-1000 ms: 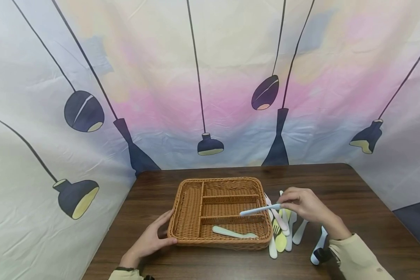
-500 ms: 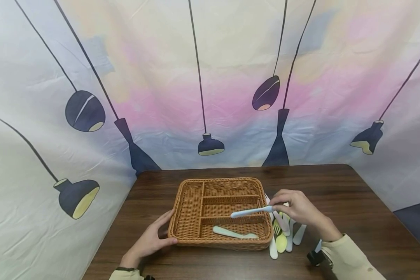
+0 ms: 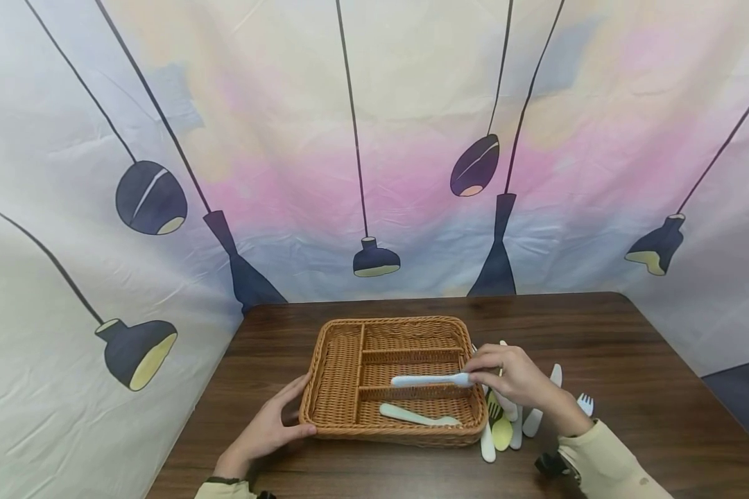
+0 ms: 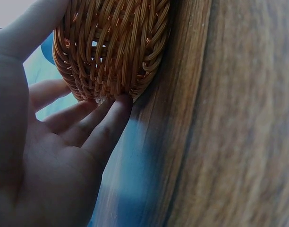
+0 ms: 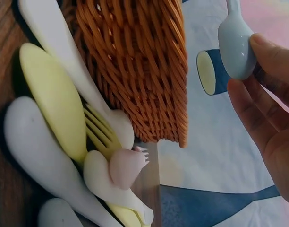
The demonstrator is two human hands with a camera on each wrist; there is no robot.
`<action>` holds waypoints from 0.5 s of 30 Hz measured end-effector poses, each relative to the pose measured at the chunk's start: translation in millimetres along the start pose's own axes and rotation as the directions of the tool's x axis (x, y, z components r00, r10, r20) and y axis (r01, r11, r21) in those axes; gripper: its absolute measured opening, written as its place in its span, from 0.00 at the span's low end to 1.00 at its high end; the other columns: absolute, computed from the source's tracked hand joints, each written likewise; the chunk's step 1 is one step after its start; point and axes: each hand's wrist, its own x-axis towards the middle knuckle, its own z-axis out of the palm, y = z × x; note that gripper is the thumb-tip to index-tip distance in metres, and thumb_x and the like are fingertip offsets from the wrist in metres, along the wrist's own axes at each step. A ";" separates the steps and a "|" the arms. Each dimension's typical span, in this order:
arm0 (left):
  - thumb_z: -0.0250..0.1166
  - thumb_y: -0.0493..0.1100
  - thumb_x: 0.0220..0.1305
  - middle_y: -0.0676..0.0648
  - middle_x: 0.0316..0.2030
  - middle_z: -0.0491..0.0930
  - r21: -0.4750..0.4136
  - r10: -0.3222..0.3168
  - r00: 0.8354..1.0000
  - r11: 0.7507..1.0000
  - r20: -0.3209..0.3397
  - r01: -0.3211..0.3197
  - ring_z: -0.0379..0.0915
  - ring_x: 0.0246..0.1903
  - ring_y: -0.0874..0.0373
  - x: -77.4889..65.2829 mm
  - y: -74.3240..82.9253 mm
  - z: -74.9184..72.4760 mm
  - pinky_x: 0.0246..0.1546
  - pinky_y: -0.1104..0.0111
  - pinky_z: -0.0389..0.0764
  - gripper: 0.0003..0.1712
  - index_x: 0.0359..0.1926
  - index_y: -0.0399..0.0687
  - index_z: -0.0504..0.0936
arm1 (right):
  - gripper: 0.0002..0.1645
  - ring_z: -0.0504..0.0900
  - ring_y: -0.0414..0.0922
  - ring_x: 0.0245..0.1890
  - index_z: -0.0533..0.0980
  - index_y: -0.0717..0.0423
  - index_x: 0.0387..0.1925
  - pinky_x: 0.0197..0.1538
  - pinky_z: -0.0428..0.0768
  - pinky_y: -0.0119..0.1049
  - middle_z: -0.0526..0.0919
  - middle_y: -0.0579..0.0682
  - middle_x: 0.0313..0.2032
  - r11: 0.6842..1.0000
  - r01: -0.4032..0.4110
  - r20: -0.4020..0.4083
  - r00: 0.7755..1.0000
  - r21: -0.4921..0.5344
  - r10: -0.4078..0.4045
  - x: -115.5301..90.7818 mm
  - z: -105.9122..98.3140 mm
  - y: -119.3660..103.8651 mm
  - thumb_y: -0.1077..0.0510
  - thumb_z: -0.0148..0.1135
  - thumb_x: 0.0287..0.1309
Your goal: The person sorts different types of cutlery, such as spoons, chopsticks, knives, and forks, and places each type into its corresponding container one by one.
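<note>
1. Pointing its slim handle toward the left edge of the table [image 3: 399, 477], a smooth pale-blue spoon [image 3: 421, 380] hangs over the wicker tray [image 3: 406, 435], long axis nearly parallel to the table's far edge.
2. The right hand [image 3: 514, 378] pinches its glossy oval bowl between thumb and fingertips.
3. Coarsely woven, the tray has rounded corners; a mint-green utensil [image 3: 408, 414] lies in the compartment closest to the table's near edge.
4. The left hand [image 3: 273, 424], fingers extended and unclenched, touches the tray's near-left corner.
5. Toward the table's right edge, smooth cutlery [image 5: 55, 161] lies heaped.

basket [image 3: 399, 433] on table [image 3: 399, 473] | utensil [image 3: 410, 414] in near right compartment [image 3: 451, 407] | cutlery [image 3: 502, 434] right of basket | spoon [image 3: 427, 380] above basket | curtain [image 3: 412, 152] behind
</note>
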 end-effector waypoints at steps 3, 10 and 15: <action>0.76 0.46 0.53 0.37 0.74 0.51 -0.006 0.004 1.000 1.000 0.000 -0.004 0.50 0.70 0.39 0.1 -0.4 -0.1 0.54 0.72 0.77 0.54 0.76 0.50 0.55 | 0.12 0.82 0.34 0.36 0.85 0.43 0.40 0.33 0.81 0.30 0.84 0.38 0.39 1.000 -0.004 0.023 1.000 0.023 0.003 0.1 1.6 -1.4 0.61 0.70 0.56; 0.76 0.47 0.53 0.37 0.74 0.52 -0.006 0.003 1.000 1.000 0.001 -0.003 0.50 0.70 0.39 0.0 -1.6 0.2 0.55 0.72 0.77 0.54 0.76 0.51 0.55 | 0.13 0.82 0.35 0.37 0.84 0.40 0.43 0.33 0.83 0.36 0.84 0.38 0.39 1.000 -0.016 0.011 1.000 0.009 0.016 0.8 0.9 -1.8 0.60 0.69 0.57; 0.76 0.47 0.53 0.37 0.74 0.52 -0.004 0.002 1.000 1.000 0.001 -0.002 0.50 0.70 0.39 0.2 -1.8 0.3 0.54 0.73 0.77 0.54 0.76 0.51 0.55 | 0.14 0.81 0.36 0.36 0.83 0.40 0.45 0.32 0.82 0.36 0.85 0.42 0.40 0.999 -0.043 0.018 0.999 0.019 0.042 0.0 0.6 -1.2 0.58 0.69 0.57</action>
